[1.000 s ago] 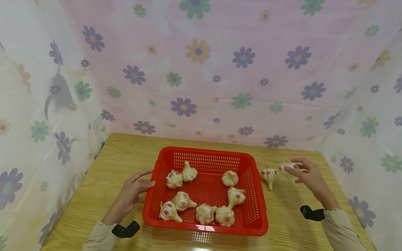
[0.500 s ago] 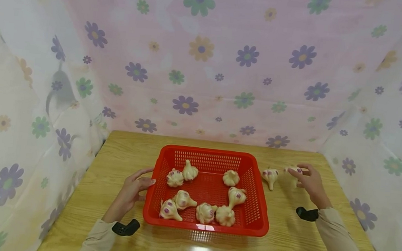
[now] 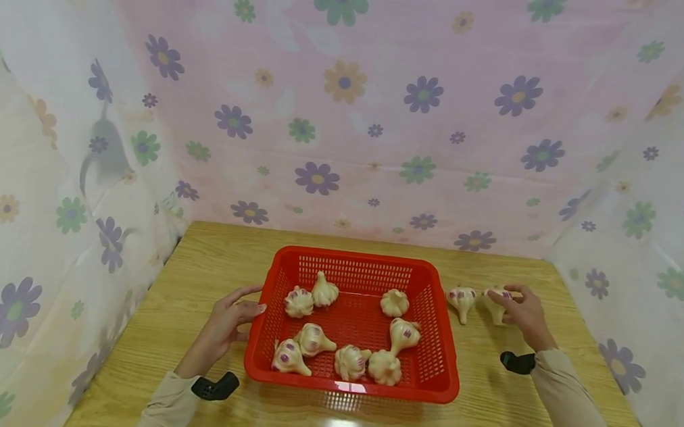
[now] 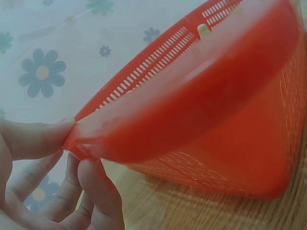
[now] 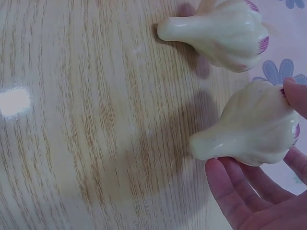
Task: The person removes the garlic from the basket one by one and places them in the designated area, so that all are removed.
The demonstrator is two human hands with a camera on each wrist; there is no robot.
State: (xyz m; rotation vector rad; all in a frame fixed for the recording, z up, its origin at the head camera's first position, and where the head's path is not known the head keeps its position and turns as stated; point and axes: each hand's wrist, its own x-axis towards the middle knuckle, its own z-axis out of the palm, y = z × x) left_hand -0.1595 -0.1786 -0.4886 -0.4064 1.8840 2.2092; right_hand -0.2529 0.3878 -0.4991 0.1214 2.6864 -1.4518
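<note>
A flowered cloth stands behind a wooden table, on which a red basket holds eight garlic bulbs; the left hand pinches the basket's left rim between thumb and fingers; to the basket's right, the right hand grips a ninth bulb between thumb and fingers, its neck towards the person; a tenth bulb lies between that one and the basket.

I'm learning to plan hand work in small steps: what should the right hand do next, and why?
I'd have the right hand settle the held garlic on the table and let go: it seems at or just above the wood, beside the other garlic, with their stems pointing much the same way.
</note>
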